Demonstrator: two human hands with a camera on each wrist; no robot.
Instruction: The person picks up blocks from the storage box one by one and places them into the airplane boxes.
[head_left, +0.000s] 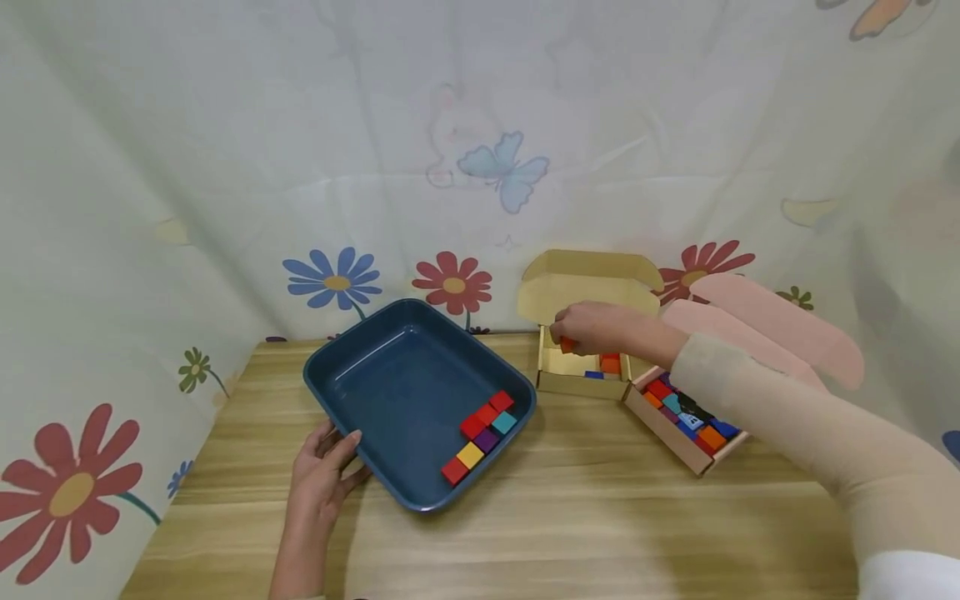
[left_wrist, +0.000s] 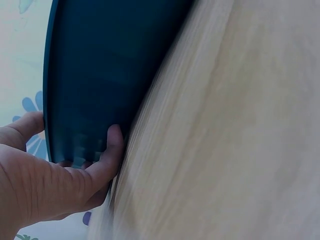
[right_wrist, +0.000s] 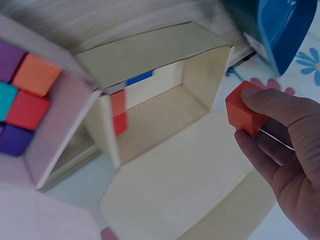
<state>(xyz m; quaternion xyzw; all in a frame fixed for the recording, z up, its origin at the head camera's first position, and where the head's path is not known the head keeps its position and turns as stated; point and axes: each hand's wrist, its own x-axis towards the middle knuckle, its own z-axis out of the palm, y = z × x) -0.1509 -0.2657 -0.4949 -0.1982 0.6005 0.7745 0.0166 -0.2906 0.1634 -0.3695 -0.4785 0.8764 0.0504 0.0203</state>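
Observation:
My left hand point(head_left: 318, 479) grips the left rim of a dark blue tray point(head_left: 397, 400), its thumb over the edge and its fingers beneath. In the left wrist view the fingers press against the tray's outer side wall point(left_wrist: 95, 75). Several coloured cubes, among them a yellow cube point(head_left: 470, 454) and a teal cube point(head_left: 504, 422), lie along the tray's right side. Over an open yellow cardboard box point(head_left: 585, 385), my right hand point(head_left: 596, 327) pinches an orange cube point(right_wrist: 244, 107) between thumb and fingers. Inside that box are red, orange and blue cubes, partly hidden by its walls.
An open pink cardboard box point(head_left: 667, 429) filled with several coloured cubes stands right of the yellow one, partly under my right forearm. Both lids are folded back. The wooden table point(head_left: 555, 517) meets a flower-printed curtain point(head_left: 390, 208) behind.

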